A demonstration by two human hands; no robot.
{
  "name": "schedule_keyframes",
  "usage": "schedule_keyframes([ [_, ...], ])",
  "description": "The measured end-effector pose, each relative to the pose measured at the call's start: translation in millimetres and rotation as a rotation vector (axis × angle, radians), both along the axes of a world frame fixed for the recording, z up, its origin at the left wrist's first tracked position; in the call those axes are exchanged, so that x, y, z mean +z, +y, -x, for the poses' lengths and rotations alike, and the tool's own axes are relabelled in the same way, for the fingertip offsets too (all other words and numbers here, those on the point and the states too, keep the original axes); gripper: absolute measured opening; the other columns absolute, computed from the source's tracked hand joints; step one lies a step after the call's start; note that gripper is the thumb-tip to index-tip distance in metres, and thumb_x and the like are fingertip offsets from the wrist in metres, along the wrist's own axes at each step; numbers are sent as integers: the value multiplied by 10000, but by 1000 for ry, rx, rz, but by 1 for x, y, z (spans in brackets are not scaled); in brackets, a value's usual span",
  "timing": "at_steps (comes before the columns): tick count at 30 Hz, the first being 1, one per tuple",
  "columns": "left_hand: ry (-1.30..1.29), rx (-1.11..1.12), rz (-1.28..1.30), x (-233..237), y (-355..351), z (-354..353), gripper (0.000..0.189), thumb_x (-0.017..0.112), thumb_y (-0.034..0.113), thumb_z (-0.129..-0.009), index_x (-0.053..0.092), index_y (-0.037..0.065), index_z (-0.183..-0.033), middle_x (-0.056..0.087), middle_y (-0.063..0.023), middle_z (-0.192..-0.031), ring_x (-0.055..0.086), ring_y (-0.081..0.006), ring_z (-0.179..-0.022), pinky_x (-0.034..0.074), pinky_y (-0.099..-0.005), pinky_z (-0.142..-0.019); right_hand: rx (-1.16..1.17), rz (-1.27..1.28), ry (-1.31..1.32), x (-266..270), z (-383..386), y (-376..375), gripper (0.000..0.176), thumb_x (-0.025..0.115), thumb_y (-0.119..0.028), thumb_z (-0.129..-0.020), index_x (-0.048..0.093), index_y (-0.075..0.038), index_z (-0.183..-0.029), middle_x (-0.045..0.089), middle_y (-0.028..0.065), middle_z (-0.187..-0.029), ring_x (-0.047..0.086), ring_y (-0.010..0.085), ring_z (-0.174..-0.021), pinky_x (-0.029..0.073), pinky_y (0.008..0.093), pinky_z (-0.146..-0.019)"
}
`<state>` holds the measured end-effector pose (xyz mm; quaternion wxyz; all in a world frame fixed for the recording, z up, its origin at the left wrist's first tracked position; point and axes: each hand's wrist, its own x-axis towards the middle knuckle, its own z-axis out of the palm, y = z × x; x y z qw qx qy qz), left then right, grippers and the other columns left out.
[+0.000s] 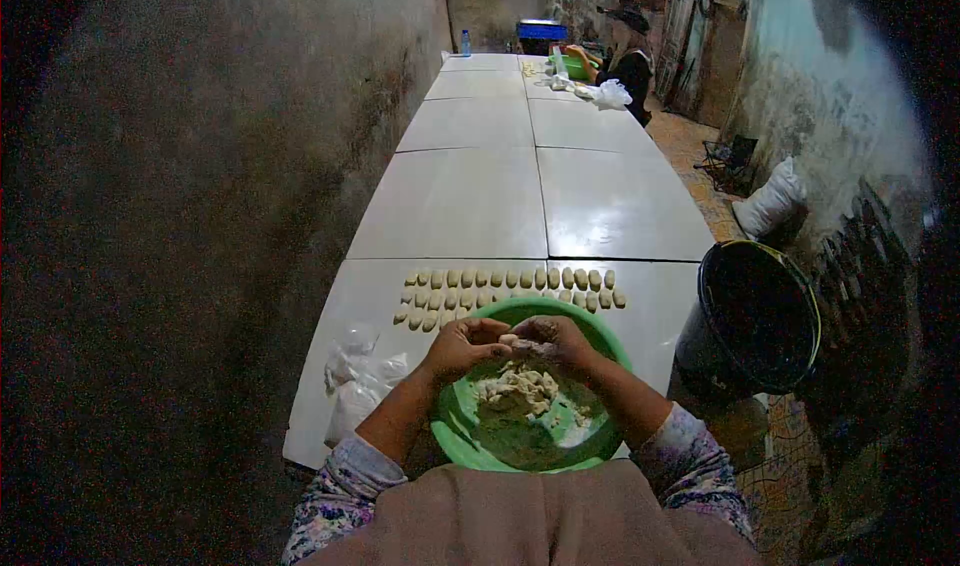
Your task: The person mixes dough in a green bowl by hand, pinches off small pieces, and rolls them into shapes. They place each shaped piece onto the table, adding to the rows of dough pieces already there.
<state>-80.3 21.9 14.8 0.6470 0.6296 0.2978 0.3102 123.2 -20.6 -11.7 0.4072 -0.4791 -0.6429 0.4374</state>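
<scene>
Over the green basin, my left hand and my right hand meet with fingers closed around a small piece of dough. My fingers partly cover that piece. Below them a pale, lumpy mass of dough lies in the basin, with crumbs and smears around it. Just beyond the basin's far rim, rows of small oval dough pieces are laid out on the white table. The basin and my hands hide some of the nearest row.
Clear plastic bags lie left of the basin. A large black bucket stands at the right table edge. At the far end, a person works beside another green basin. A white sack leans by the right wall.
</scene>
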Motion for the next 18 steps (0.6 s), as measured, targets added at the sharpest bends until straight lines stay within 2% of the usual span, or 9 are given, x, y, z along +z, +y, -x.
schedule_keyframes([
  [3, 208, 32, -58, -2, 5, 0, 214, 728, 162, -750, 671, 12, -892, 664, -89, -879, 612, -121, -769, 496, -270, -713, -35, 27, -207, 10, 0, -4, 263, 659, -184, -779, 628, -12, -975, 659, 110, -919, 617, 160, -808, 493, 302, -700],
  [7, 189, 23, -21, -10, 8, -1, 195, 722, 173, -757, 679, 17, -866, 666, -85, -864, 610, -118, -755, 493, -267, -709, -50, 94, -185, 23, 3, -9, 266, 668, -133, -752, 622, -6, -981, 657, 102, -933, 613, 163, -796, 499, 306, -681],
  [9, 333, 5, -278, -11, 9, 0, 218, 722, 168, -756, 666, 21, -906, 663, -85, -880, 607, -116, -744, 495, -271, -698, -15, 73, -13, 16, 2, -10, 241, 673, -169, -800, 623, 7, -956, 647, 77, -884, 585, 115, -769, 484, 283, -699],
  [10, 329, -4, -278, -17, 9, -1, 218, 722, 168, -756, 666, 21, -906, 663, -85, -880, 607, -116, -744, 495, -271, -698, -24, 73, -15, 14, 1, -9, 241, 673, -169, -800, 623, 7, -956, 647, 77, -884, 585, 115, -769, 484, 283, -699],
  [12, -24, -125, -36, -26, 8, -2, 237, 720, 149, -757, 641, 36, -949, 661, -63, -873, 610, -127, -738, 501, -277, -693, 52, 0, -71, 10, -3, -7, 255, 675, -153, -796, 615, 6, -987, 647, 83, -900, 585, 123, -798, 478, 280, -725],
  [13, 111, -166, -203, -20, 6, -1, 327, 720, 206, -753, 598, 31, -999, 639, -108, -967, 612, -206, -853, 489, -338, -773, 71, 11, 9, 7, 0, -6, 250, 662, -124, -802, 610, 6, -1010, 645, 83, -912, 588, 135, -821, 475, 281, -746],
  [14, 108, -174, -204, -19, 8, -1, 327, 720, 206, -753, 598, 31, -999, 639, -108, -967, 612, -206, -853, 489, -338, -773, 63, 10, 7, 6, -1, -6, 250, 662, -124, -802, 610, 6, -1010, 645, 83, -912, 588, 135, -821, 475, 281, -746],
  [16, 356, 157, -1015, -14, 9, -3, 422, 710, 291, -746, 574, 27, -1046, 588, -159, -1067, 552, -293, -1009, 426, -399, -886, -111, 87, 34, 22, 0, -12, 320, 628, 5, -732, 603, 7, -1051, 644, 74, -976, 586, 140, -869, 468, 276, -794],
  [18, 447, 288, -899, -13, 2, -1, 540, 687, 344, -749, 520, 20, -1147, 537, -198, -1133, 479, -344, -1097, 360, -429, -954, -55, -118, 88, -6, -25, 3, 271, 634, -96, -800, 607, 12, -1048, 650, 79, -958, 587, 140, -872, 467, 271, -793],
])
